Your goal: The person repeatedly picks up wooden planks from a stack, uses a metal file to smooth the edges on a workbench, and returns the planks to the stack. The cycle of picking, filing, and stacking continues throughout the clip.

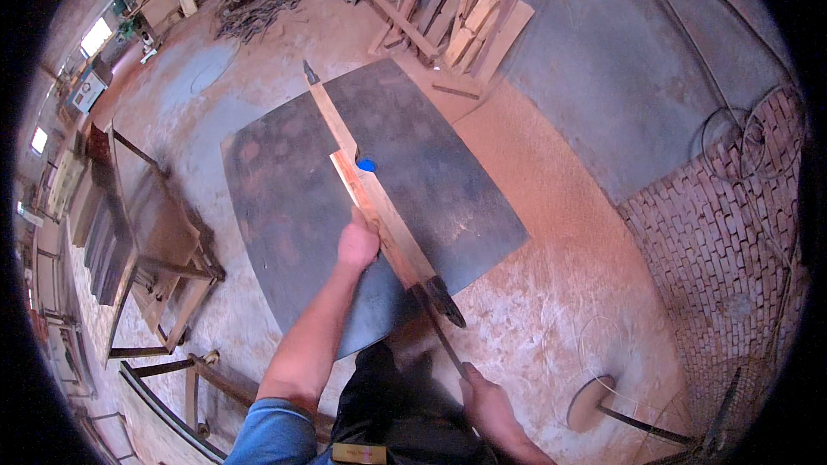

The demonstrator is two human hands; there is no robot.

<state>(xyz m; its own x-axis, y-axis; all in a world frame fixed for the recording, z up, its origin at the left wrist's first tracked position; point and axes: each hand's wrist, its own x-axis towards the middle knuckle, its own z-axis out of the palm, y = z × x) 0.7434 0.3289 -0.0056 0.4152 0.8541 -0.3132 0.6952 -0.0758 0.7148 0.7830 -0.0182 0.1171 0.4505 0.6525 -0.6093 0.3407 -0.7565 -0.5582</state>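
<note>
diagonally, wooden bar (394, 228) in left hand (358, 244), ahead of right hand (488, 402)

I see a dark grey tabletop (439, 151) blotched with rusty brown, a honey-tan wooden bar (392, 226) tipped dark at both ends, and a vivid blue disc (367, 165). The sleeve (269, 432) is blue, the trousers (379, 400) black, the dust (551, 176) orange-brown, the brickwork (702, 245) dusky pink in rows.

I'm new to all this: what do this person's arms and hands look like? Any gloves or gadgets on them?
No gloves or wires show on either hand. The left hand and forearm are bare, below a blue short sleeve. The right hand is bare too; no sleeve shows there.
</note>
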